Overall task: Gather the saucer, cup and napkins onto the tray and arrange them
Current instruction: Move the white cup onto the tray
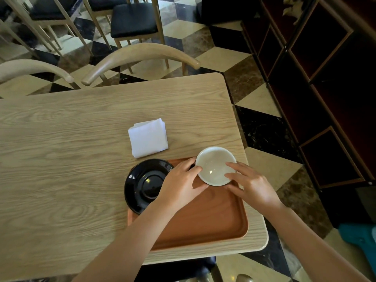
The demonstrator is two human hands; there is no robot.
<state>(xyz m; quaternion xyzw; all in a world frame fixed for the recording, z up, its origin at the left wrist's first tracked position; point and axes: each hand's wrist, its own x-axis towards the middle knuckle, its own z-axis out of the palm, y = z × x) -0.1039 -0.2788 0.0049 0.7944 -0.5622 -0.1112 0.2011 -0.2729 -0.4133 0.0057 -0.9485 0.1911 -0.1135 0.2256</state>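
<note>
A white cup (215, 165) stands upright at the far right corner of the brown wooden tray (213, 218). My left hand (181, 184) grips its left side and my right hand (251, 185) grips its right side. A black saucer (142, 185) lies over the tray's far left corner, partly on the table, and my left wrist covers its right edge. A folded stack of white napkins (148, 138) rests on the table beyond the tray, apart from it.
The light wooden table (61, 159) ends close to the right of the tray. Two curved chair backs (140, 55) stand at its far edge. A dark cabinet (325, 78) lines the right side, across a checkered floor.
</note>
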